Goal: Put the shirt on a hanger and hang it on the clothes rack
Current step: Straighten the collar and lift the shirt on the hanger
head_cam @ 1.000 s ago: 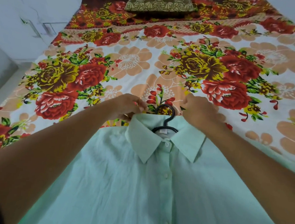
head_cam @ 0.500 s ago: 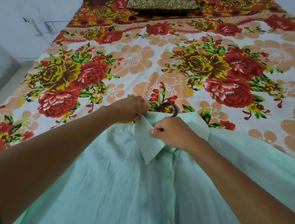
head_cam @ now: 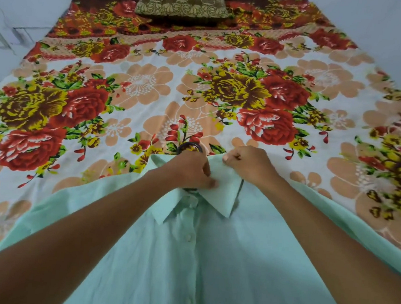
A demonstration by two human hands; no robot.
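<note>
A pale mint-green button-front cotton shirt [head_cam: 185, 259] lies front-up on the near half of a bed spread with a white sheet printed in red, yellow and peach flowers [head_cam: 151, 91]. Its collar points toward the far end. The curved hook of a black hanger [head_cam: 190, 146] pokes out just beyond the collar (the rest of the hanger is hidden inside the shirt).

The left hand [head_cam: 193, 169] rests on the middle of the collar, its fingers curled and pinching the cloth of the right collar flap. The right hand [head_cam: 248, 162] sits just to the right of it, closed into a fist and gripping the far edge of the collar.

A brown and gold patterned cushion [head_cam: 183, 0] lies at the far end of the bed.
</note>
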